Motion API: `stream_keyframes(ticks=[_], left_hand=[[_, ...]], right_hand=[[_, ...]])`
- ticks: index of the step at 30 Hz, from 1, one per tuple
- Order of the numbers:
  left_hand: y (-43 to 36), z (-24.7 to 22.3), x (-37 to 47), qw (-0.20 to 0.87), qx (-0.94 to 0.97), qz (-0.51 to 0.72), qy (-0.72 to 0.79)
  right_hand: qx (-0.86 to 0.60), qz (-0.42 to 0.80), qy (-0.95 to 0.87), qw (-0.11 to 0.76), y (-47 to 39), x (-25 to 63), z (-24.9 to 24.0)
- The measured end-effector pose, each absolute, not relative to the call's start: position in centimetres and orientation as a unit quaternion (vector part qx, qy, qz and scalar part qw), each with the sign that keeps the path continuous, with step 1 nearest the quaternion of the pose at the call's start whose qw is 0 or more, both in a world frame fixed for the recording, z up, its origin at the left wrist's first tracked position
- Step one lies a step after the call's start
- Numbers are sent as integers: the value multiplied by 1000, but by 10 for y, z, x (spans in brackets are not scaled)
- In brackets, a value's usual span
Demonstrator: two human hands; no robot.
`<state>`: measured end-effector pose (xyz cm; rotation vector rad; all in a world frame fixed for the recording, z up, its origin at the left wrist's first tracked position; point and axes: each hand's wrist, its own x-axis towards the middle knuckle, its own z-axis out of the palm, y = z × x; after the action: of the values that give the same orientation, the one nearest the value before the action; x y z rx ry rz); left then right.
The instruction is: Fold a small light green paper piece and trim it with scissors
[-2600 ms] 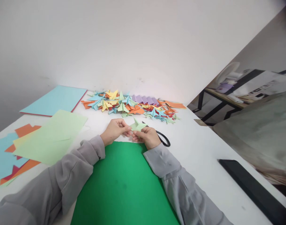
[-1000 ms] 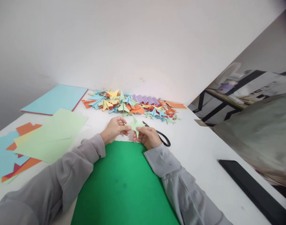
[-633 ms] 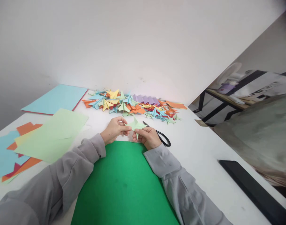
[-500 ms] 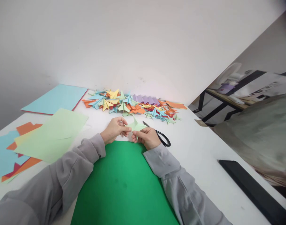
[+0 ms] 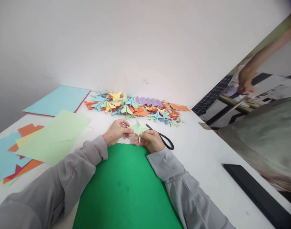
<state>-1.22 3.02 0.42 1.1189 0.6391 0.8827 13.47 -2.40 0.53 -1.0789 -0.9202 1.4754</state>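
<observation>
A pale green folded paper plane, with pointed wings and a raised tip, is held up between my two hands just past the far edge of a green sheet. My left hand pinches its left side between thumb and fingers. At its lower right, my right hand grips it near a narrow point. Black-handled scissors lie on the table beside my right hand, partly hidden by it.
Behind my hands lies a long pile of coloured folded paper planes. Loose paper sheets and a light blue stack are on the left. A black bar lies at right. Another person's hand holds a pale stick beyond the table.
Another person's arm and hand with a pale stick have come into view at the upper right. My right fingers have shifted slightly on the paper plane; my left hand keeps its hold.
</observation>
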Motion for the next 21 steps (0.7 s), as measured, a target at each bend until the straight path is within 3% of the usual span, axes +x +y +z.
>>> stream_keyframes(ticks=[21], left_hand=[[26,4,-9,658,567,390,306]], right_hand=[[-478,557,-439,517,-20,133,-4]])
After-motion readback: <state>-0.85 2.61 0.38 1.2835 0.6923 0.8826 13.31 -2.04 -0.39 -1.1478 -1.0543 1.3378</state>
